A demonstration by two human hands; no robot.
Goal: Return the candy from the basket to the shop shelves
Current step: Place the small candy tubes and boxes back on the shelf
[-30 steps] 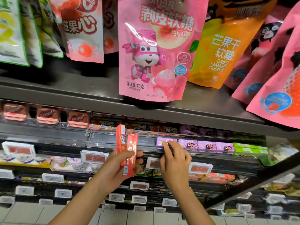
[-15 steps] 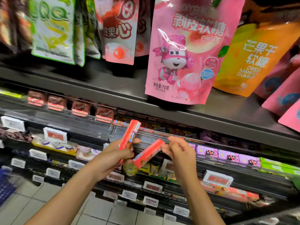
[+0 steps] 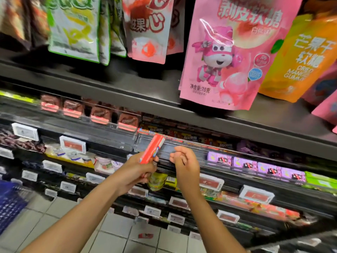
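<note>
Gripping one slim red candy pack (image 3: 152,149) in the left hand (image 3: 138,172), fingers curled round its lower end, top tilting up and right toward the clear plastic shelf lip (image 3: 145,143). Hanging just beside it, the right hand (image 3: 184,161), fingers curled loosely and holding nothing.

Differing from half a second ago: then two red packs, one in the left hand and a second pinched between both hands; now only one held, and a small red pack (image 3: 145,235) lying on the pale tiled floor (image 3: 113,240) below, near the shelf foot. Cannot tell whether it is the same one.

Counting: one large pink gummy pouch with a cartoon robot (image 3: 228,57) hanging above, one orange mango gummy pouch (image 3: 299,57) to its right, four brown-and-pink packets (image 3: 100,115) in a row at left, about four purple boxes (image 3: 255,165) at right, several white price tags with red panels (image 3: 73,145) along the shelf edges.

Standing against dark grey metal shop shelves (image 3: 127,88), blurred; blue wire basket (image 3: 11,203) showing at near left.
</note>
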